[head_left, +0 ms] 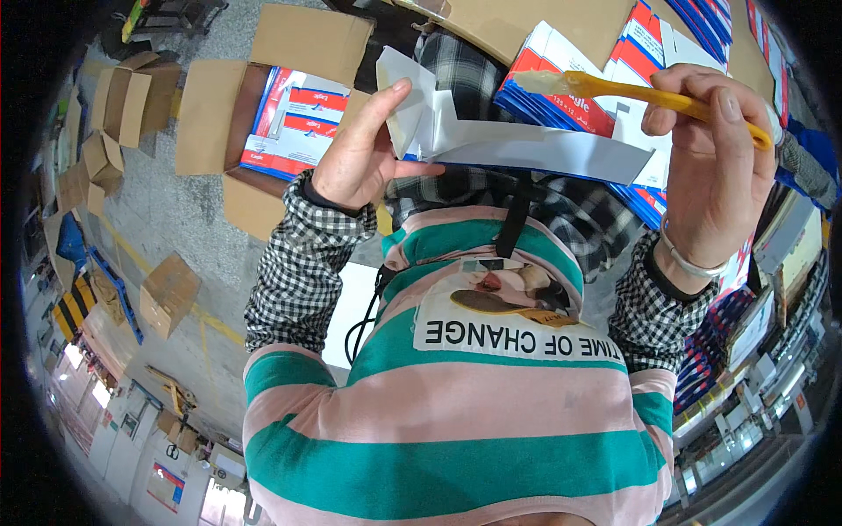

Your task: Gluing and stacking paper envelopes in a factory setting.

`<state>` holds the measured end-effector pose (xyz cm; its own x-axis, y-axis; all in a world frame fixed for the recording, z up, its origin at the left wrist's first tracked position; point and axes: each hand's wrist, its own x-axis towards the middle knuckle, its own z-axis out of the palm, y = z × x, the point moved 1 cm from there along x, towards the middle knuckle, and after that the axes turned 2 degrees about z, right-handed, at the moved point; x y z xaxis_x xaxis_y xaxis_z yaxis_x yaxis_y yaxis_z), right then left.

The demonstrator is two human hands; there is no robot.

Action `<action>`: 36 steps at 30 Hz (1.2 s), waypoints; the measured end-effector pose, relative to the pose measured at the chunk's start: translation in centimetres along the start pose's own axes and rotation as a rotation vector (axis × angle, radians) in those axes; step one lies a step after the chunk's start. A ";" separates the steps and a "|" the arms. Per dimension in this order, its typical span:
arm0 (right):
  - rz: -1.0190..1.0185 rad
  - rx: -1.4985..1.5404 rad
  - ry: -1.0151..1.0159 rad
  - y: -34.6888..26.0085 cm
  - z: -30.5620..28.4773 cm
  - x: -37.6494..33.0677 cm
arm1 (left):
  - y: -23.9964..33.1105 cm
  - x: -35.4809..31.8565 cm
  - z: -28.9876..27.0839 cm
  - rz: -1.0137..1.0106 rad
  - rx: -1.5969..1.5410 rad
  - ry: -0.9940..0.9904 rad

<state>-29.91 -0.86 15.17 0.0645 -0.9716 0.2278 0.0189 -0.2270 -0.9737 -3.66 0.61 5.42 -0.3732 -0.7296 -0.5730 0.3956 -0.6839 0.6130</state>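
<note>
We see a white flat folded box [526,145] up in the middle. An open brown box [263,114] on the left holds red, white and blue packs [303,118]. More such packs [605,79] lie stacked on the right.

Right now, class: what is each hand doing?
Left hand: closed on a white folded carton flap.
Right hand: closed on a yellow brush.

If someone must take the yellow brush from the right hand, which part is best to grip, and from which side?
Grip the bare yellow handle of the brush, between the pale bristle end and the right hand, coming from above. That stretch is free and lies nearly level; the hand covers the far end, and the bristles may be wet.
</note>
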 end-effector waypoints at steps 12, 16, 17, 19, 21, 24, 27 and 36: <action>0.194 0.019 -0.157 2.5 3.2 -2.5 | -0.1 -0.6 1.6 -0.049 0.077 0.033; 0.089 -0.044 -0.294 3.4 3.9 -2.7 | -0.2 -0.8 1.8 -0.020 0.109 0.036; 0.088 -0.043 -0.295 3.6 4.1 -2.8 | -0.2 -0.9 1.7 -0.019 0.110 0.037; 0.093 -0.065 -0.330 3.8 4.3 -3.0 | -0.2 -1.0 1.8 -0.027 0.105 -0.008; 0.100 -0.055 -0.333 3.9 4.4 -3.1 | -0.2 -1.1 1.9 -0.025 0.103 -0.009; 0.110 -0.030 -0.324 4.2 4.7 -3.4 | -0.2 -1.3 2.1 -0.022 0.104 -0.004; 0.122 -0.016 -0.299 4.0 4.5 -3.5 | -0.3 -1.3 2.3 -0.015 0.111 0.007; 0.107 0.064 -0.048 2.1 1.2 -2.9 | -1.0 -0.6 0.9 -0.103 0.057 -0.035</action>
<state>-28.82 1.54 12.44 0.1174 -0.9854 0.1237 0.0733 -0.1156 -0.9906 -4.60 1.71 5.67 -0.4389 -0.6546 -0.6156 0.3062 -0.7530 0.5824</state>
